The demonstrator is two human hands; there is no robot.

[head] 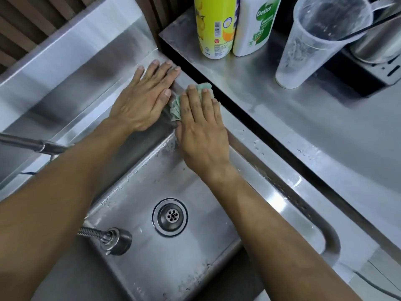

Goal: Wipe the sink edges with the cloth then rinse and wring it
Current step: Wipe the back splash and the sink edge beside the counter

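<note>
While the right hand (201, 127) lay flat with straight fingers pressing the green cloth (176, 105) onto the sink's (256, 170) far corner edge, the left hand (145, 98) rested just beside it, palm down and fingers spread wide on the steel ledge, holding nothing. The cloth showed bunched between the two hands and poked out past the right fingertips. Below both wrists the basin opened, wet with drops, its drain (170, 217) lying between the forearms. A sprayer head (118, 241) on a coiled hose hung under the left forearm, and a tap spout (36, 144) reached in from that arm's outer side. Beyond the right hand, on the desk (282, 131), stood a yellow bottle (213, 27), a white bottle (253, 27) touching it, and a clear cup (314, 42) further out.
</note>
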